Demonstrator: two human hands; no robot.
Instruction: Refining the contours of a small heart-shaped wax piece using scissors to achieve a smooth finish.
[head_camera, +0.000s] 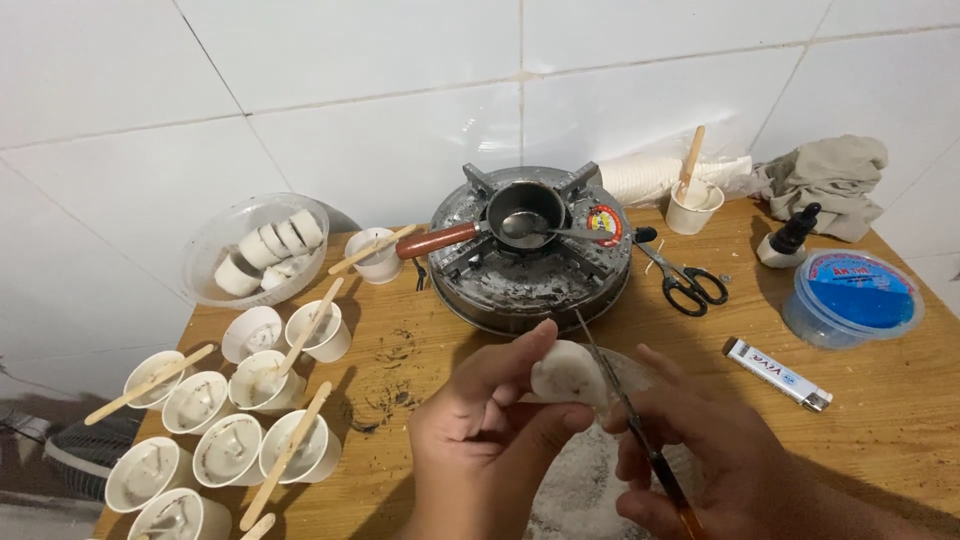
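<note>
White waxy half-round lump (566, 372) | we judge it light, brittle, slippery | left hand (480, 440) closed around it at 9 o'clock edge | right hand (700, 450) clenched on thin knife (620, 400).

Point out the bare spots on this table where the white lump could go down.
Bare wood lies between the lighter and the blue-lidded tub, and between the stove and the paper cups. The left edge is crowded with cups; both hands fill the front.

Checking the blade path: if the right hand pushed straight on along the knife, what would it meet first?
Probably the round grey metal gas stove. The right hand points its thin knife past the white wax lump towards the stove; depth unclear.
</note>
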